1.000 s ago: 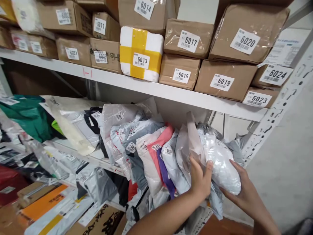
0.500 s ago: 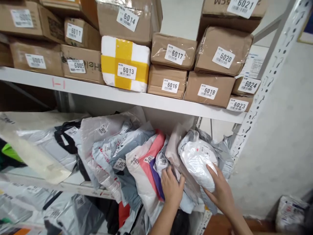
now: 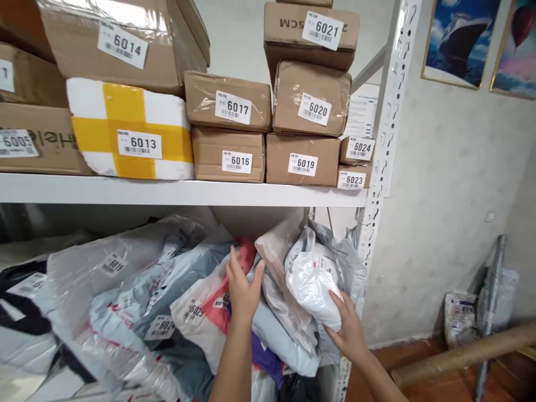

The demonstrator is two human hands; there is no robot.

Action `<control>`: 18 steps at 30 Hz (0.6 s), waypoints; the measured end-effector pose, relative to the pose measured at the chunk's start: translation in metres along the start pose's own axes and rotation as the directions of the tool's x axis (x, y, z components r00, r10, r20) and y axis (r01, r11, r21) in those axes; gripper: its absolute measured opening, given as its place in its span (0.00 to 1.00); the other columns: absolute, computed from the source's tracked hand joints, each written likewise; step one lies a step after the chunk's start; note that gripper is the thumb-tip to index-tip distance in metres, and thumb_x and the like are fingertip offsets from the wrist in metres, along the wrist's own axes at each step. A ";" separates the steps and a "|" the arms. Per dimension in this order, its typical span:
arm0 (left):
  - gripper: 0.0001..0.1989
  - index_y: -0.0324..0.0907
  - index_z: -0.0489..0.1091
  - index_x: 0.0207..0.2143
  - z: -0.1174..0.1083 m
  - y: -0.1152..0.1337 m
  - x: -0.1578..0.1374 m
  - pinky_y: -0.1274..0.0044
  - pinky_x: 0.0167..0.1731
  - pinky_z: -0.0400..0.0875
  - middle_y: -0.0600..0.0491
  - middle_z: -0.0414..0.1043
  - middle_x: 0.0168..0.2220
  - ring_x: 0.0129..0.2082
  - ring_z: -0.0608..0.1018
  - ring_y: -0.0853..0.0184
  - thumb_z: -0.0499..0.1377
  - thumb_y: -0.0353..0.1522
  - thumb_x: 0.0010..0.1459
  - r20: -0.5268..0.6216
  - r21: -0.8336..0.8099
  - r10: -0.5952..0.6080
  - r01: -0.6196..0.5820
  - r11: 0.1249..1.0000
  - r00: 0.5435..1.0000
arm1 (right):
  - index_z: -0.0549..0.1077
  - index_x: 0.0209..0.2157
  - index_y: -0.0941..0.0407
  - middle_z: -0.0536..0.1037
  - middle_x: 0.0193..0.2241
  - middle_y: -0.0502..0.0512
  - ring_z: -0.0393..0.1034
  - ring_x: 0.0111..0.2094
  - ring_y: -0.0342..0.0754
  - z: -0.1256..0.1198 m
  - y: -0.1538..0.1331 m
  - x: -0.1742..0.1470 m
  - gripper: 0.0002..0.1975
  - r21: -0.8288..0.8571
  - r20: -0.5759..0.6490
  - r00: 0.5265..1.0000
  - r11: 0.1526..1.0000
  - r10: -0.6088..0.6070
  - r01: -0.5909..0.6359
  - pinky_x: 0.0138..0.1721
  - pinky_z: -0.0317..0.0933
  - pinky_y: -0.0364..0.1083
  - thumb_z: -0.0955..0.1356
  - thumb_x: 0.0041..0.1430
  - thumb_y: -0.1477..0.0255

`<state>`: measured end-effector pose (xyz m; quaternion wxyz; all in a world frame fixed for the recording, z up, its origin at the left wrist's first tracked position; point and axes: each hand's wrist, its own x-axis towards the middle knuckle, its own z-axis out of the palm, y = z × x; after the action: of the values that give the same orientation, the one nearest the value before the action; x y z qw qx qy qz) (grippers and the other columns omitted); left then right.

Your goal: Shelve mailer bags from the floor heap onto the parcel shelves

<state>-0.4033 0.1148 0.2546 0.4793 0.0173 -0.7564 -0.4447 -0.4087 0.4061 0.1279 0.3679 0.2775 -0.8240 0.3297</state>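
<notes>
Well, I count seven labelled cardboard boxes [image 3: 312, 100] stacked along one white shelf [image 3: 272, 192], right of one white-and-yellow box [image 3: 129, 128] at ten o'clock, and two framed pictures [image 3: 456, 39] at two o'clock. Below the shelf, at five o'clock, I have one white parcel [image 3: 312, 287]; my right grip [image 3: 350, 329] is partly closed, pinching its right edge between thumb and fingers. My left grip [image 3: 245, 290] — between six and seven o'clock — is spread, thumb apart from fingers, before one pink bag [image 3: 215, 307]; whether it touches, I cannot tell.
</notes>
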 end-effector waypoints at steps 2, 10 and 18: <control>0.39 0.43 0.51 0.67 0.010 0.019 0.023 0.61 0.59 0.63 0.40 0.56 0.64 0.63 0.63 0.54 0.60 0.43 0.57 0.065 -0.122 0.036 -0.028 0.992 0.997 | 0.57 0.66 0.49 0.61 0.62 0.63 0.61 0.61 0.59 -0.002 0.001 -0.002 0.34 0.042 -0.052 0.999 0.999 0.010 -0.008 0.57 0.64 0.59 0.68 0.59 0.71; 0.11 0.42 0.71 0.42 0.050 0.055 -0.064 0.73 0.41 0.73 0.46 0.69 0.45 0.46 0.76 0.61 0.56 0.38 0.64 0.031 0.231 0.211 -0.213 0.950 0.977 | 0.73 0.55 0.52 0.75 0.53 0.61 0.71 0.53 0.58 -0.015 -0.003 0.033 0.25 0.331 -0.342 0.906 0.934 0.250 -0.133 0.53 0.67 0.58 0.73 0.54 0.68; 0.10 0.44 0.76 0.42 0.056 0.047 -0.081 0.56 0.58 0.60 0.46 0.70 0.53 0.58 0.66 0.49 0.58 0.32 0.60 0.315 0.511 0.127 -0.281 0.812 0.941 | 0.77 0.47 0.57 0.79 0.46 0.60 0.73 0.48 0.57 -0.047 -0.032 0.071 0.21 0.562 -0.513 0.728 0.819 0.455 -0.116 0.52 0.66 0.58 0.75 0.50 0.67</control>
<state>-0.3822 0.2170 0.2210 0.3933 0.0123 -0.9066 -0.1526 -0.4075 0.4060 0.2184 0.4792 0.1007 -0.5746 0.6558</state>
